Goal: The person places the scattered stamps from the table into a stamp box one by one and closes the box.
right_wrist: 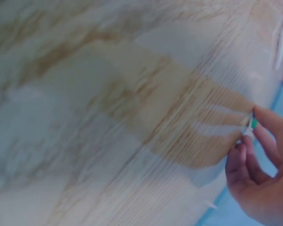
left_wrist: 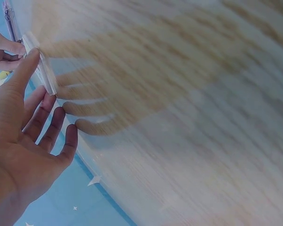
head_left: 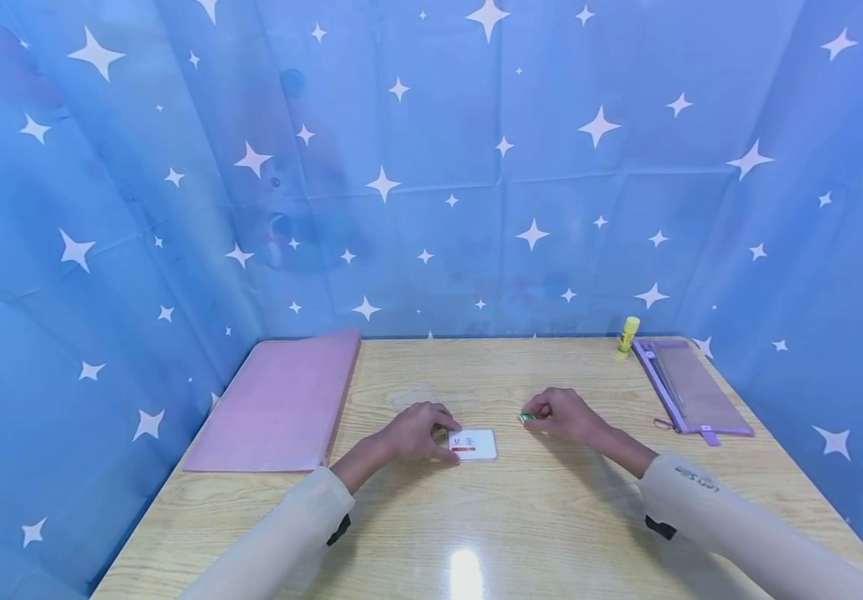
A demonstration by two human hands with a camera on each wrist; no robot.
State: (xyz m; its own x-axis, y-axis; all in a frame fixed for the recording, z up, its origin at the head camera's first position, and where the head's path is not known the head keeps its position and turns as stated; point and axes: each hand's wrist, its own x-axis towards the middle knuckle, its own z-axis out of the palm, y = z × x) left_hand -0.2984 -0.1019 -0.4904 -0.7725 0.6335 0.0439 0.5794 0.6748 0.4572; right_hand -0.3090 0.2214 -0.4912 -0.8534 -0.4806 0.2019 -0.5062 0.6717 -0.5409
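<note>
On the wooden table, my left hand [head_left: 421,432] grips a flat white rectangular case [head_left: 482,444] by its left end, thumb on the near side and fingers on the far side. Small dark print and a red-orange strip mark its face. The left wrist view shows the case [left_wrist: 48,77] edge-on between thumb [left_wrist: 26,68] and fingertips. To its right, my right hand [head_left: 562,414] pinches a small green-and-white piece [head_left: 526,417] between thumb and fingers, low over the table. Most of this piece [right_wrist: 253,123] is hidden by the fingertips, and I cannot tell its kind.
A large pink folder [head_left: 274,404] lies at the table's left. At the back right stands a yellow glue stick [head_left: 629,334], beside a purple zip pencil pouch [head_left: 701,387] with slim items inside. A blue star-patterned curtain [head_left: 431,167] surrounds the table's back and sides.
</note>
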